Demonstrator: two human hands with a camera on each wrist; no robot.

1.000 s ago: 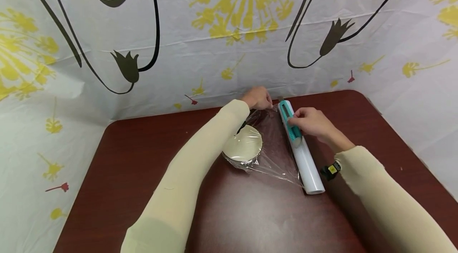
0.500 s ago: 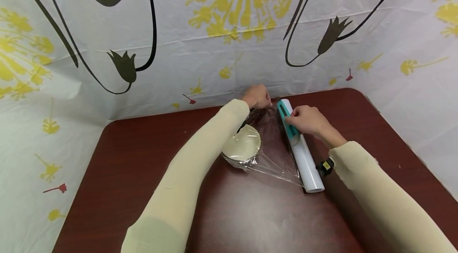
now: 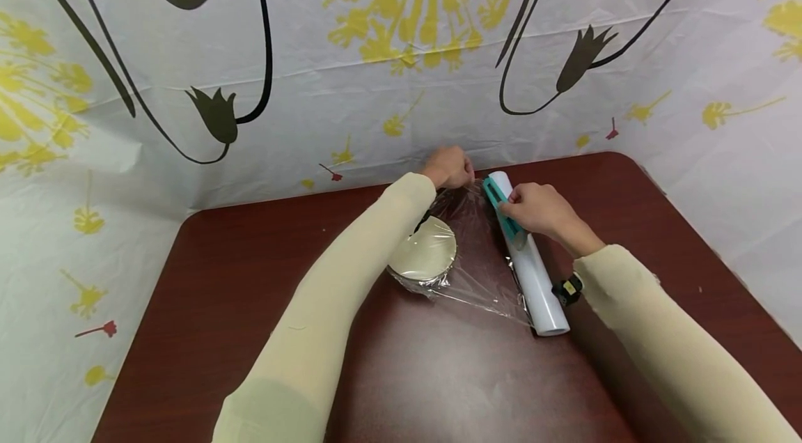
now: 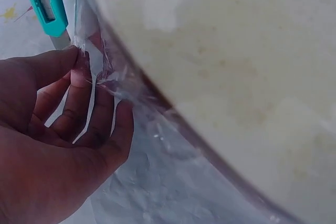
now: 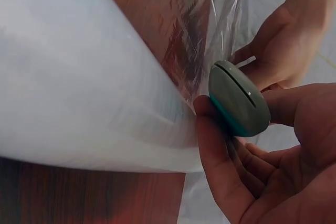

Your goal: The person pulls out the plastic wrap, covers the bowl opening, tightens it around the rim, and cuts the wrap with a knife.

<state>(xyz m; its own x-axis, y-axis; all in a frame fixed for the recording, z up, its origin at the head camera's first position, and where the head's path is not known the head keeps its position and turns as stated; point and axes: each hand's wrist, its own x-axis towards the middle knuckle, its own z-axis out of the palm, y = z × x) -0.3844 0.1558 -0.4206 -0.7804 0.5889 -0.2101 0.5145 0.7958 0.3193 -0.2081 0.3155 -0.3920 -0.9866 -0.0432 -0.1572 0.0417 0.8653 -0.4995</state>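
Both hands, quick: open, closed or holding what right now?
Left hand: closed, pinching clear, crinkled plastic film.
Right hand: closed, holding a long teal box cutter with a grey end.
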